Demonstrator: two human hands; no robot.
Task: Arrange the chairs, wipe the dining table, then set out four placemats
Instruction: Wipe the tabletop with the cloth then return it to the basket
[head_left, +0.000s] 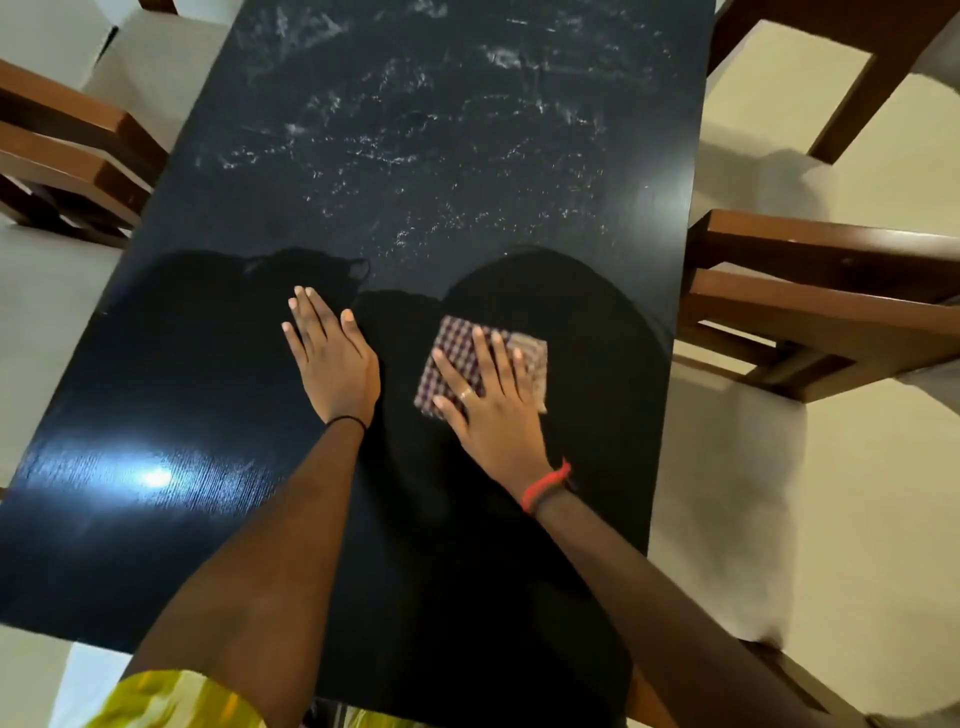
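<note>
Yellow sleeve (171, 696) lowest; L hand (335, 364) lay flat on black table (415, 171), fingers straight; R hand (493, 410) pressed checked cloth (453, 339) (fingers spread, uncurled).

Pale cream floor (893, 519), soft shadows — bright light refl. (156, 475) lower left.

This is a home dining room; a long, dark, glossy dining table (415, 156) fills the middle, its far half streaked with pale smears. Brown wooden chairs (831, 312) stand close along the table's right side; another chair (67, 150) stands at its left side; a pale cushioned seat (727, 493) lies just beside its right edge.
</note>
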